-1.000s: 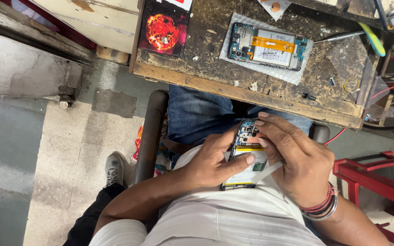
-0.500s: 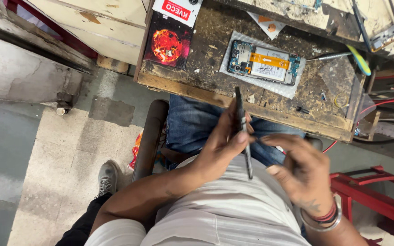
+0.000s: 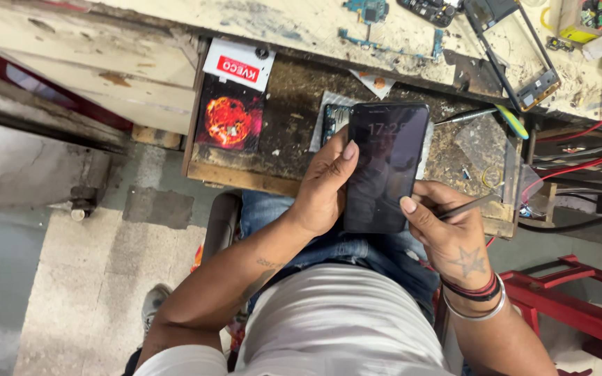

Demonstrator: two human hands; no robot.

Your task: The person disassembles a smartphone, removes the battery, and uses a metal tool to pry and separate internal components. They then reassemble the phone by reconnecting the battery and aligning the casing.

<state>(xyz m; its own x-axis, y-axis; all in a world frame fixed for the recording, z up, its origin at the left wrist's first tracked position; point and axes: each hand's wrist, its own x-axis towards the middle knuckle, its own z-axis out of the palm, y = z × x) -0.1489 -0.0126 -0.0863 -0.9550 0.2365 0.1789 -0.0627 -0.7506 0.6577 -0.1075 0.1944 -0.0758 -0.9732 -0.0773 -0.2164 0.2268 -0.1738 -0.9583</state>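
Observation:
A black smartphone (image 3: pixel 384 163) is held screen-up over my lap, its dim screen lit. My left hand (image 3: pixel 324 188) grips its left edge, thumb on the glass. My right hand (image 3: pixel 447 233) touches the phone's lower right edge with the thumb and holds a thin metal tool (image 3: pixel 469 205) between its fingers. Under the phone, an opened phone on a pale sheet (image 3: pixel 329 118) lies in the open wooden drawer (image 3: pixel 245 177), mostly hidden.
A dark packet with an orange picture (image 3: pixel 231 120) and a white-and-red box (image 3: pixel 240 64) lie at the drawer's left. On the worn bench above sit a phone frame (image 3: pixel 517 59), circuit boards (image 3: pixel 367 10) and a green-tipped tool (image 3: pixel 506 118). Red wires (image 3: pixel 587 129) and a red stool (image 3: pixel 580 306) are at right.
The phone was turned over from its open back, through edge-on, to screen-up. Both hands lifted it further over the drawer, and the view shifted up the bench.

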